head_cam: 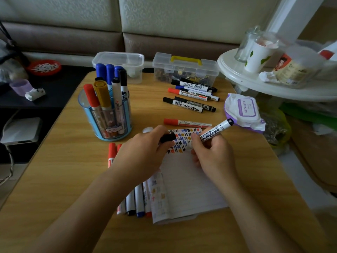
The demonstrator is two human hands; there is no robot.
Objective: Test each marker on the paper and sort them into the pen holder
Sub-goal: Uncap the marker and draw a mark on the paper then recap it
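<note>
Now, r. hand (213, 152) fingers pinch the uncapped black marker (217, 129) slanted onto the paper (187, 179) in the middle of the surface (73, 170), prob. for a test scribble, while l. hand (144, 150) fingers pinch its cap (167, 138) ready to reclose; pen holder (92, 123) nr left edge holds abt 7 markers (102, 92), abt 6 loose markers (191, 96) lie nr far edge.

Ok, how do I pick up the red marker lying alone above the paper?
Come from above and pinch the red marker mid-barrel, fingers on its long sides. It lies flat on the table; its cap might pop off if pulled.
</note>
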